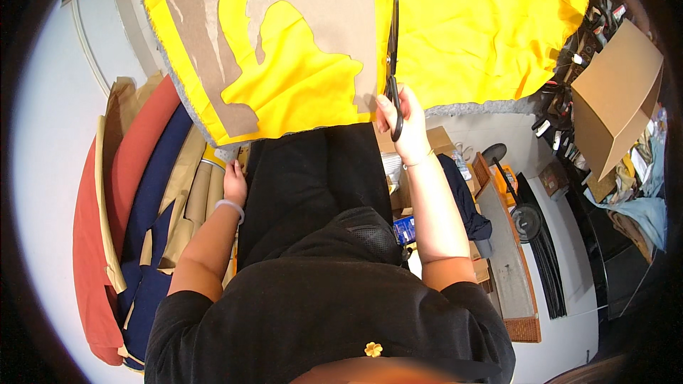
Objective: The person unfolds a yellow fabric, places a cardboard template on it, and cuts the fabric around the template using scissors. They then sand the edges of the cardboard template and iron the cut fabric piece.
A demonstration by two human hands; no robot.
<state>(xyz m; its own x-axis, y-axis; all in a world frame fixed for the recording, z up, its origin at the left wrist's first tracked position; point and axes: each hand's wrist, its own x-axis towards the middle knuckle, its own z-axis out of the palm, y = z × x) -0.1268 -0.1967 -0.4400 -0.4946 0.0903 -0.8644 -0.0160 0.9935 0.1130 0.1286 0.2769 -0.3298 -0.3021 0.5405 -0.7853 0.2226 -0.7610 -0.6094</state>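
Yellow fabric (462, 35) lies spread at the top of the view, and a flat grey-brown sheet (341, 14) with curved cut-outs rests on it. Yellow shows through the sheet's openings. My right hand (405, 117) is closed around the handles of black scissors (393, 50). Their blades point away from me over the fabric, just right of the sheet's straight edge. Lower, by the near left corner of the fabric, is my left hand (235, 183). Its fingers are curled together beside a small pale thing I cannot make out.
Rolls of red, navy and tan material (153, 192) stand on the left. An open cardboard box (615, 92) sits at the far right, near crumpled cloths (633, 185). Boxes and a dark cloth (462, 195) lie below the table, right of my legs.
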